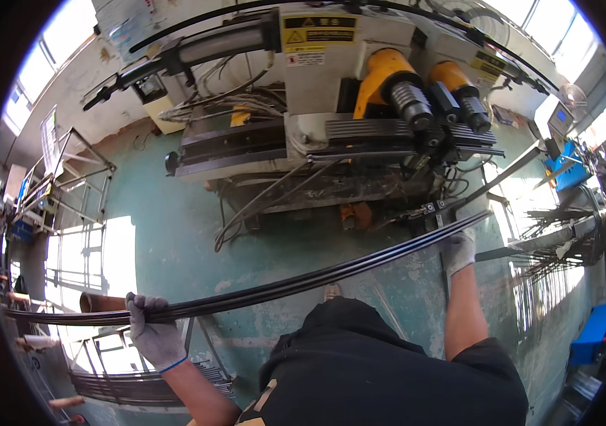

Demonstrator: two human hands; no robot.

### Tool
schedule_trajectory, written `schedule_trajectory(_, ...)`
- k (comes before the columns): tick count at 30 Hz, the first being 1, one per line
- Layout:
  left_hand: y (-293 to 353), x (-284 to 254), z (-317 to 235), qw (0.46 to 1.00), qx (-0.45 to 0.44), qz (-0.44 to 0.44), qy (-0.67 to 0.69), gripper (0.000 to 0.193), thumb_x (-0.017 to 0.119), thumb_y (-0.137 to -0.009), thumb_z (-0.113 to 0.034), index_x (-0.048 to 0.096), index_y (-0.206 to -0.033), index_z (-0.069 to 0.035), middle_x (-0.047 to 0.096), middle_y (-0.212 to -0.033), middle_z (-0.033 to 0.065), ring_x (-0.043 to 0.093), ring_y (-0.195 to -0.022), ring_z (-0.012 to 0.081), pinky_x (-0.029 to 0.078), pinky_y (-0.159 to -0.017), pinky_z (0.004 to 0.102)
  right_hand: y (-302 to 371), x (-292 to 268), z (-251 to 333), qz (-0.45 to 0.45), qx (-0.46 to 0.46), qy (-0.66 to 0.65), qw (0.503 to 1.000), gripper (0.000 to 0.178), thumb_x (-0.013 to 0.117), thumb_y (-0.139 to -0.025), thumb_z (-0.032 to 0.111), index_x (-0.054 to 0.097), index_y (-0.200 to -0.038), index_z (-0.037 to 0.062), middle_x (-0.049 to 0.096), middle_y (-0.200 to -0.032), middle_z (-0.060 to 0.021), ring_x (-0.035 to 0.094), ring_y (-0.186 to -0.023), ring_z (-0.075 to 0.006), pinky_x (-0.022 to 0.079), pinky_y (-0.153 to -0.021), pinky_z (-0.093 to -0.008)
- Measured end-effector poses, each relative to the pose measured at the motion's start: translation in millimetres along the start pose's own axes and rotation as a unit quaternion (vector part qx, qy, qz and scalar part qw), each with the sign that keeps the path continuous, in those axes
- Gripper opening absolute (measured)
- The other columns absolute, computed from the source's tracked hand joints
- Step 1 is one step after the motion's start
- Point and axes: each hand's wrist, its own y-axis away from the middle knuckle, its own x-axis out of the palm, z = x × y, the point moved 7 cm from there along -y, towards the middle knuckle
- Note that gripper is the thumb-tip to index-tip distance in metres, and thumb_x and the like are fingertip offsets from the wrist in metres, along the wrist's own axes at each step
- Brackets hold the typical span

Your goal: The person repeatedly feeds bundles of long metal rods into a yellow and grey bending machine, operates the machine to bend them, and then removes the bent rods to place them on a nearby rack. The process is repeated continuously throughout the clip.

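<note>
A bundle of several long, dark steel bars [303, 282] lies across in front of my body, sloping up toward the right. My left hand [154, 332], in a grey-white knit glove with a blue cuff edge, is closed round the bars toward their left part, fingers over the top. Near their right end my right hand [459, 253], in a like glove, grips them from below, its fingers partly hidden. The bars' far left end runs to the dark rim of the picture. A brown cylinder [102, 303] shows just behind the bars beside my left hand.
Ahead stands a large machine [317, 85] with orange-and-grey cylindrical units [406, 92], loose cables and a long bed. A rack of thin rods [565, 227] is at right, near a blue box [594, 332]. Metal frames [90, 177] stand left; more bars [132, 387] lie at lower left.
</note>
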Motion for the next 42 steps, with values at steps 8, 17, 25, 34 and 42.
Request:
schedule_trajectory(8, -64.9, 158.4, 118.7, 0.972, -0.115, 0.202, -0.026, 0.031, 0.063, -0.113, -0.015, 0.066, -0.139, 0.002, 0.070, -0.121, 0.0126, 0.065, -0.123, 0.0323, 0.040, -0.129, 0.0577, -40.8, 117.8, 8.4, 0.024, 0.060, -0.216, 0.974, 0.022, 0.057, -0.112, 0.005, 0.063, -0.132, -0.0019, 0.071, -0.125, -0.0178, 0.071, -0.121, -0.0356, 0.060, -0.110, -0.0560)
schedule_trajectory(17, -195.7, 124.7, 123.8, 0.979, -0.063, 0.152, -0.119, 0.027, 0.065, -0.113, -0.020, 0.072, -0.126, 0.002, 0.076, -0.119, 0.0135, 0.071, -0.118, 0.0314, 0.053, -0.118, 0.0491, -103.2, 164.1, 91.0, -0.025, -0.058, -0.206, 0.977, 0.020, 0.066, -0.114, 0.020, 0.070, -0.123, 0.0030, 0.076, -0.105, -0.0099, 0.075, -0.100, -0.0290, 0.063, -0.093, -0.0426)
schedule_trajectory(25, -261.8, 132.4, 293.5, 0.977, -0.205, 0.026, -0.060, 0.030, 0.059, -0.116, -0.023, 0.072, -0.118, 0.005, 0.077, -0.119, 0.0192, 0.073, -0.116, 0.0329, 0.059, -0.111, 0.0487, -142.3, 225.6, 107.9, -0.066, -0.100, -0.178, 0.977, 0.031, 0.061, -0.110, 0.032, 0.070, -0.129, 0.0095, 0.077, -0.116, -0.0073, 0.071, -0.104, -0.0247, 0.056, -0.095, -0.0439)
schedule_trajectory(34, -242.5, 190.0, 412.9, 0.950, -0.308, 0.021, -0.042, 0.030, 0.061, -0.115, -0.024, 0.073, -0.123, 0.003, 0.078, -0.122, 0.0163, 0.074, -0.119, 0.0336, 0.058, -0.113, 0.0500, -230.6, 217.2, 81.5, -0.065, -0.078, -0.068, 0.993, 0.041, 0.053, -0.115, 0.038, 0.073, -0.128, 0.0055, 0.079, -0.117, -0.0127, 0.075, -0.105, -0.0313, 0.059, -0.091, -0.0411)
schedule_trajectory(42, -326.3, 150.3, 350.8, 0.964, -0.218, 0.144, -0.052, 0.035, 0.059, -0.114, -0.026, 0.074, -0.134, -0.001, 0.079, -0.131, 0.0145, 0.072, -0.127, 0.0325, 0.054, -0.118, 0.0525, -276.0, 195.6, 53.9, -0.103, -0.067, -0.113, 0.986, 0.043, 0.057, -0.115, 0.044, 0.073, -0.119, 0.0050, 0.077, -0.106, -0.0089, 0.073, -0.091, -0.0276, 0.056, -0.079, -0.0390)
